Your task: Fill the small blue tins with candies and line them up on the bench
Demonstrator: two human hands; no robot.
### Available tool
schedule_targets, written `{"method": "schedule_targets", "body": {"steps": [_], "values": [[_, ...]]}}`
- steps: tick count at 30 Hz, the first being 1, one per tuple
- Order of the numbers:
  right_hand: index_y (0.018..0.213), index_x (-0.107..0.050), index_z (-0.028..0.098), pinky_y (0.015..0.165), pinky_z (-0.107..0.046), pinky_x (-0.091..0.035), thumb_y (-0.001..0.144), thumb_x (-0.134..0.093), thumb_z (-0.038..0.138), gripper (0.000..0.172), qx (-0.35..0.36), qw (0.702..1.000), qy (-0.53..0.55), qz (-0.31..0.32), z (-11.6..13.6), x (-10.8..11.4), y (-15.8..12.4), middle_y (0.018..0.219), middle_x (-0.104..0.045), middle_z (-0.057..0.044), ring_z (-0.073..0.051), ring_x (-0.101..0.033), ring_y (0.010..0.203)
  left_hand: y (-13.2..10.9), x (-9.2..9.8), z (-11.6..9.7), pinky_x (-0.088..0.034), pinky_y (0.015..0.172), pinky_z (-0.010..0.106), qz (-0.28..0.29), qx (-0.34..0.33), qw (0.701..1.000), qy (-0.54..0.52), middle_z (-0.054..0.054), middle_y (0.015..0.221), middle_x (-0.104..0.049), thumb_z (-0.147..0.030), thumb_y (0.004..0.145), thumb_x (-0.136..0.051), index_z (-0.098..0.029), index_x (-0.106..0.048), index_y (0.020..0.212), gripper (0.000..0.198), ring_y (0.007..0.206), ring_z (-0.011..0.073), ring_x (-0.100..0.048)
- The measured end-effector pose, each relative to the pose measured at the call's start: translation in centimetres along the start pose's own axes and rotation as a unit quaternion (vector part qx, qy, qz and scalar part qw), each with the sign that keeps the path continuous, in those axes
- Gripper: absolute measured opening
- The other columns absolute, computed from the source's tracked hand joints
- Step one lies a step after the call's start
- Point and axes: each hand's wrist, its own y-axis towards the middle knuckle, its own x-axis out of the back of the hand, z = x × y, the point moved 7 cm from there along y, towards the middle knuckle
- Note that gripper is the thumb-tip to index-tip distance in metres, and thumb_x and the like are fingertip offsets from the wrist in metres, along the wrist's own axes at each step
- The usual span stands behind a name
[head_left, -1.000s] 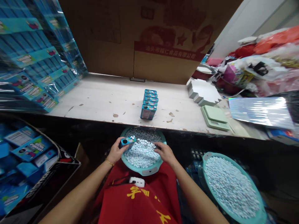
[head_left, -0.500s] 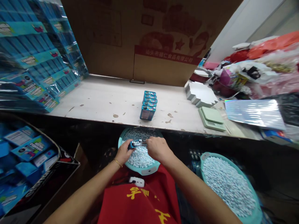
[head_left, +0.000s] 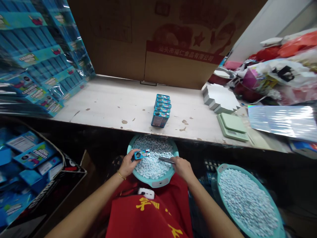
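My left hand (head_left: pixel 127 164) grips a small blue tin (head_left: pixel 140 154) heaped with pale blue candies, held over the teal basin (head_left: pixel 158 181) on my lap. That basin is full of the same small white-blue candies (head_left: pixel 153 158). My right hand (head_left: pixel 182 167) is closed on a thin flat metal lid (head_left: pixel 165 160), held just right of the tin above the candies. A row of filled blue tins (head_left: pixel 160 110) stands on the worn table (head_left: pixel 111 105) in front of me.
A second teal basin (head_left: pixel 247 198) of candies sits at my lower right. Wrapped blue boxes (head_left: pixel 37 66) are stacked at the left, more in a carton (head_left: pixel 29 165) below. A green scale (head_left: pixel 232 125), white trays (head_left: pixel 219 97), a foil sheet (head_left: pixel 282 120) and bags lie right. A cardboard wall (head_left: pixel 160 39) stands behind.
My right hand came over to the tin in my left hand, then drew back to the right holding the flat lid. The tin stays over the basin, heaped with candies.
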Motion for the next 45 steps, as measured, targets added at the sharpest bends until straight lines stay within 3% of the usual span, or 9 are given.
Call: {"method": "schedule_targets", "body": {"steps": [8, 12, 16, 19, 23, 27, 31, 38, 45], "values": [[0.107, -0.056, 0.026, 0.080, -0.029, -0.039, 0.074, -0.051, 0.022, 0.034, -0.003, 0.979, 0.202, -0.014, 3.3, -6.3, 4.1, 0.105, -0.060, -0.002, -0.020, -0.054, 0.096, -0.1, 1.4, 0.0, -0.039, 0.090, 0.033, -0.026, -0.002, 1.000, 0.003, 0.006, 0.105, -0.057, -0.028, 0.071, -0.056, -0.019, -0.050, 0.105, 0.036, 0.098, 0.0187, -0.053], [0.104, -0.058, 0.019, 0.086, -0.030, -0.039, 0.068, -0.054, 0.018, 0.036, 0.039, 0.923, 0.382, -0.007, 2.5, -5.5, 3.9, 0.103, -0.062, -0.004, -0.018, -0.054, 0.097, 0.1, 2.9, 0.3, -0.040, 0.087, 0.033, -0.077, 0.008, 0.997, -0.001, 0.004, 0.101, -0.057, -0.031, 0.070, -0.057, -0.020, -0.050, 0.103, 0.035, 0.093, 0.0174, -0.054], [0.102, -0.060, 0.017, 0.086, -0.031, -0.040, 0.068, -0.055, 0.020, 0.034, 0.066, 0.900, 0.431, -0.025, 2.2, -1.9, 2.0, 0.102, -0.062, -0.005, -0.018, -0.055, 0.095, 0.1, 3.2, 0.2, -0.041, 0.085, 0.032, -0.096, 0.016, 0.995, 0.016, 0.003, 0.097, -0.058, -0.033, 0.071, -0.056, -0.020, -0.049, 0.102, 0.035, 0.090, 0.0170, -0.054], [0.102, -0.060, 0.019, 0.082, -0.031, -0.041, 0.071, -0.054, 0.024, 0.032, 0.090, 0.912, 0.398, -0.052, 3.1, 2.4, 0.2, 0.099, -0.063, -0.005, -0.019, -0.055, 0.092, 0.1, 2.2, -0.1, -0.040, 0.086, 0.033, -0.073, 0.008, 0.997, 0.035, 0.005, 0.100, -0.058, -0.031, 0.071, -0.055, -0.020, -0.050, 0.103, 0.034, 0.093, 0.0183, -0.054], [0.105, -0.058, 0.026, 0.074, -0.028, -0.041, 0.075, -0.050, 0.029, 0.031, 0.105, 0.972, 0.205, -0.054, 6.1, 7.2, -1.3, 0.093, -0.063, -0.003, -0.018, -0.056, 0.086, 0.0, 0.6, -0.8, -0.038, 0.090, 0.036, -0.047, -0.018, 0.997, 0.066, 0.006, 0.104, -0.058, -0.025, 0.070, -0.054, -0.020, -0.051, 0.105, 0.035, 0.098, 0.0207, -0.052], [0.097, -0.059, 0.024, 0.064, -0.029, -0.039, 0.077, -0.045, 0.028, 0.025, 0.094, 0.995, 0.011, -0.026, 9.6, 9.3, -1.5, 0.088, -0.061, -0.006, -0.020, -0.058, 0.078, 0.1, -0.4, -1.5, -0.038, 0.089, 0.036, -0.033, -0.036, 0.995, 0.089, 0.006, 0.104, -0.057, -0.022, 0.070, -0.053, -0.020, -0.051, 0.106, 0.036, 0.098, 0.0210, -0.052], [0.095, -0.058, 0.019, 0.061, -0.028, -0.038, 0.078, -0.041, 0.023, 0.025, 0.108, 0.992, -0.046, -0.037, 11.5, 10.5, -1.9, 0.086, -0.060, -0.009, -0.020, -0.058, 0.074, 0.0, -0.3, -1.7, -0.039, 0.089, 0.036, -0.040, -0.036, 0.995, 0.081, 0.006, 0.104, -0.057, -0.022, 0.070, -0.053, -0.020, -0.051, 0.106, 0.036, 0.098, 0.0206, -0.052], [0.111, -0.052, 0.030, 0.069, -0.024, -0.040, 0.081, -0.042, 0.031, 0.032, 0.071, 0.993, 0.061, -0.068, 5.8, 11.0, -3.5, 0.098, -0.059, -0.002, -0.016, -0.056, 0.086, -0.8, 1.5, 0.1, -0.041, 0.086, 0.034, -0.058, 0.042, 0.995, -0.067, 0.004, 0.099, -0.059, -0.028, 0.067, -0.060, -0.019, -0.051, 0.103, 0.038, 0.091, 0.0184, -0.055], [0.112, -0.052, 0.030, 0.065, -0.023, -0.040, 0.081, -0.042, 0.031, 0.032, 0.057, 0.993, 0.052, -0.088, 4.0, 9.8, -3.7, 0.093, -0.059, -0.002, -0.016, -0.056, 0.083, 0.2, -0.9, -0.2, -0.039, 0.088, 0.034, -0.029, 0.038, 0.989, -0.142, 0.005, 0.102, -0.057, -0.023, 0.066, -0.061, -0.018, -0.050, 0.101, 0.037, 0.096, 0.0184, -0.053]]}}
